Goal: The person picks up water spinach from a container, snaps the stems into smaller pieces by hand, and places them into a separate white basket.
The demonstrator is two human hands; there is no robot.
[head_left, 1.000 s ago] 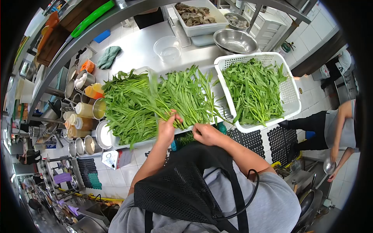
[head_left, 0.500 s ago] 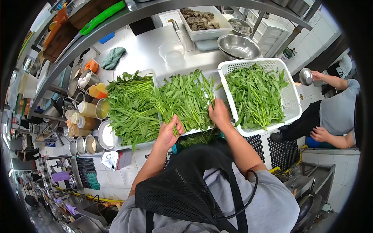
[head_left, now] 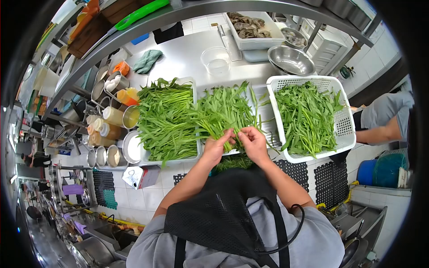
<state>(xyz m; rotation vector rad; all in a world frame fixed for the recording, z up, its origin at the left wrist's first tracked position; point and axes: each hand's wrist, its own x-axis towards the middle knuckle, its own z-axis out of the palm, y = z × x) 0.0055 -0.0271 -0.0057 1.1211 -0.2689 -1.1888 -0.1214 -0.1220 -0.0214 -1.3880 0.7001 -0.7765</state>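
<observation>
My left hand (head_left: 215,149) is closed around the stem ends of a bunch of leafy water spinach (head_left: 209,121), whose leaves point away from me. Close beside it, my right hand (head_left: 254,144) pinches at the stem ends with thumb and fingers together; the fingertips of both hands nearly meet. More water spinach lies beneath and behind the bunch, in the middle. To the left, a clear tub (head_left: 195,91) is heaped with long-stemmed water spinach. On the right stands a white perforated basket (head_left: 347,129) holding leafy pieces.
Behind are a clear round container (head_left: 216,60), a green cloth (head_left: 147,61), metal bowls (head_left: 291,60) and a white bin of shrimp (head_left: 268,43). Sauce bottles (head_left: 111,116) and pots line the left side. A shelf edge (head_left: 214,14) crosses above. A co-worker's arm (head_left: 380,133) is at right.
My right hand has moved left from the right side of the middle pile to meet my left hand. The view has shifted, and the co-worker's round metal utensil is out of sight.
</observation>
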